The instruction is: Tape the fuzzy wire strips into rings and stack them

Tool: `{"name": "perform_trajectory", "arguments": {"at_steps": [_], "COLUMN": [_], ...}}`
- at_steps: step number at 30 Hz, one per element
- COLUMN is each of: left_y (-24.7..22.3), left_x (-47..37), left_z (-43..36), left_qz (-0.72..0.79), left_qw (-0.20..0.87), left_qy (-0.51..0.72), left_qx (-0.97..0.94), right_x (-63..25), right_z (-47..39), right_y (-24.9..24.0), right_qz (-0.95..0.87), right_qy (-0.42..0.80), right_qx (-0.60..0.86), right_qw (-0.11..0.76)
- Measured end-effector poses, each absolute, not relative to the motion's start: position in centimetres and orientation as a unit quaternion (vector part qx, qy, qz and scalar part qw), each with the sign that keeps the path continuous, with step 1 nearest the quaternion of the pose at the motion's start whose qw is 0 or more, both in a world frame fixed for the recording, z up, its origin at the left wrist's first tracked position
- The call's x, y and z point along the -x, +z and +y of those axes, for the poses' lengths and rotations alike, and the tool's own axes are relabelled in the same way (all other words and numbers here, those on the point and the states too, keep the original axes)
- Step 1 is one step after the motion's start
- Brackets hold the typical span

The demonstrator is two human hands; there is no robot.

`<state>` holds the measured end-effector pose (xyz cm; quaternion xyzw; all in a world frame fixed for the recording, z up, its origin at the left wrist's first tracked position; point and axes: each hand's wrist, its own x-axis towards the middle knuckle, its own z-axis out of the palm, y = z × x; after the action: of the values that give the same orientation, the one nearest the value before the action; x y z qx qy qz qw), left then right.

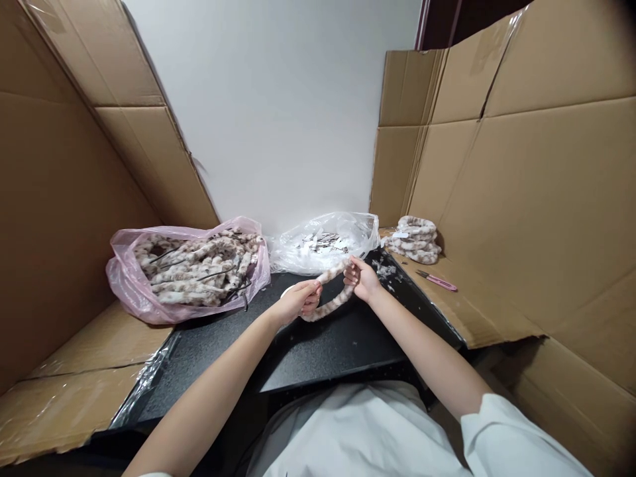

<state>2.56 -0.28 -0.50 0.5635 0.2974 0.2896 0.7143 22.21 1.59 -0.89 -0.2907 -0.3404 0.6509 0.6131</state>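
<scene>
Both of my hands hold one fluffy white-and-brown loop of plush cord (328,308) above the black table (318,358). My left hand (299,299) is closed on its left side, and a bit of something white shows beside the fingers. Opposite it, my right hand (362,279) pinches the loop's upper right part. One stretch of the loop runs straight between the hands, while the rest hangs in a curve below. The fingers hide parts of the loop.
A pink plastic bag (124,278) at left holds many fluffy pieces with dark cords. Behind my hands lies a clear bag (285,255) of small white tags. At right are stacked fluffy loops (417,242), pink thread snips (442,281) and fluff scraps (385,270). Cardboard walls (536,199) stand on both sides.
</scene>
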Motion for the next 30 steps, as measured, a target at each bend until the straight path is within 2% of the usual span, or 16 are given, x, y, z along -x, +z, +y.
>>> {"name": "perform_trajectory", "arguments": {"at_steps": [10, 17, 30], "left_y": [-0.2, -0.5, -0.8], "left_x": [-2.8, -2.6, -2.5], "left_z": [-0.5, -0.1, 0.4], "left_qz": [0.307, 0.289, 0.276], "left_qw": [0.709, 0.712, 0.701], "left_qy": [0.302, 0.313, 0.33], "left_qx": [-0.559, -0.558, -0.569], "right_x": [-22.2, -22.5, -24.2], "right_z": [1.5, 1.7, 1.8], "right_y": [-0.5, -0.6, 0.0], "right_qz": [-0.241, -0.267, -0.186], "right_qy": [0.7, 0.685, 0.695], "right_qx": [0.267, 0.267, 0.202], "right_qw": [0.617, 0.624, 0.664]}}
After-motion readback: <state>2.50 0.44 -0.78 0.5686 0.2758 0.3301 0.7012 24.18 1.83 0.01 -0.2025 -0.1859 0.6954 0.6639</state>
